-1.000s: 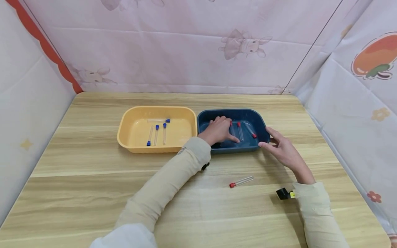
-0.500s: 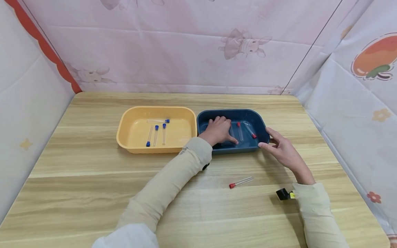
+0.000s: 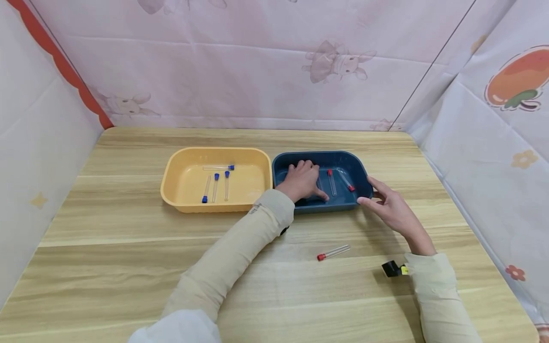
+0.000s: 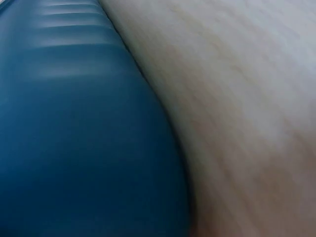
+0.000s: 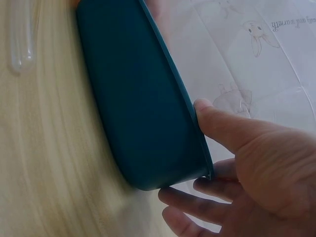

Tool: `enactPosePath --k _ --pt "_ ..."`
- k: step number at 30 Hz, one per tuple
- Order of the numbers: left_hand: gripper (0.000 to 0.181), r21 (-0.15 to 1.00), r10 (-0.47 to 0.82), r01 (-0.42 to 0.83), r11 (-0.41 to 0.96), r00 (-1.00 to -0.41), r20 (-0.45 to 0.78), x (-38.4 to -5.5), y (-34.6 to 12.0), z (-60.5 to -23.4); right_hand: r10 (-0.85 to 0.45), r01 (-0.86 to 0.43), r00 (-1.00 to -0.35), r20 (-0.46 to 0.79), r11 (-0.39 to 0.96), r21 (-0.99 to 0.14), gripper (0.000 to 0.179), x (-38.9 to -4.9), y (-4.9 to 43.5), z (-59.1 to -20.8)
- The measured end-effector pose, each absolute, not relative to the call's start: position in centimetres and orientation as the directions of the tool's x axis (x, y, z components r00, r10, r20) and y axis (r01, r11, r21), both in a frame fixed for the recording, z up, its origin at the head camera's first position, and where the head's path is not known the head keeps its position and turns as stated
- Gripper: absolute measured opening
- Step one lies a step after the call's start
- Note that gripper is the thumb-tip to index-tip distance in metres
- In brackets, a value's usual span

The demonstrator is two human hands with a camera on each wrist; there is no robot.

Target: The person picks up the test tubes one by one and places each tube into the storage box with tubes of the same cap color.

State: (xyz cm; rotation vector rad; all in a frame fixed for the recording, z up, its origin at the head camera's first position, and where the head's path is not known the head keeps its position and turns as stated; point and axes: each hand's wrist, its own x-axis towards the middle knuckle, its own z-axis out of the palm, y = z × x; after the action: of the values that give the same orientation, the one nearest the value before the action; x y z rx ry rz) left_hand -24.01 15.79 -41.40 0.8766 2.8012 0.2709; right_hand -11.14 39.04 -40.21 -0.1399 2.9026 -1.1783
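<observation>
My left hand (image 3: 300, 180) reaches into the dark blue bin (image 3: 317, 208), fingers spread over its left part and thumb stretched out low along the inside. Its fingertips are hidden from the head view. Just right of these fingers, part of a clear tube (image 3: 319, 183) shows. Two more red-capped tubes, a middle tube (image 3: 332, 183) and a right tube (image 3: 346, 181), lie farther right in the bin. My right hand (image 3: 392, 209) touches the bin's right end with extended fingers, its thumb against the rim in the right wrist view. The bin's outer wall (image 4: 89, 123) fills the left wrist view's left side.
A yellow bin (image 3: 253, 207) stands against the blue bin's left end, with several blue-capped tubes (image 3: 216, 188) inside. In front of the blue bin, red-capped clear tubes (image 3: 334, 252) lie side by side on the wooden table (image 3: 107, 267). Fabric walls border the table's back and sides.
My left fingers have shifted slightly over the tube beside them, and its red cap, visible a second ago, is now covered. My right hand and both bins have stayed put.
</observation>
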Motion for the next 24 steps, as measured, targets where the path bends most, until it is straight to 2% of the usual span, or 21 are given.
enactPosePath --k 10,24 --pt "0.101 0.262 0.566 0.519 0.814 -0.81 -0.153 -23.91 15.66 -41.21 -0.083 -0.074 -0.996 0.02 0.714 -0.696 0.076 -11.17 39.03 -40.2" --pt "0.093 0.407 0.588 0.473 0.782 -0.777 -0.226 -24.08 14.98 -40.52 -0.077 -0.061 -0.997 0.009 0.71 -0.701 0.077 -11.06 38.95 -40.13"
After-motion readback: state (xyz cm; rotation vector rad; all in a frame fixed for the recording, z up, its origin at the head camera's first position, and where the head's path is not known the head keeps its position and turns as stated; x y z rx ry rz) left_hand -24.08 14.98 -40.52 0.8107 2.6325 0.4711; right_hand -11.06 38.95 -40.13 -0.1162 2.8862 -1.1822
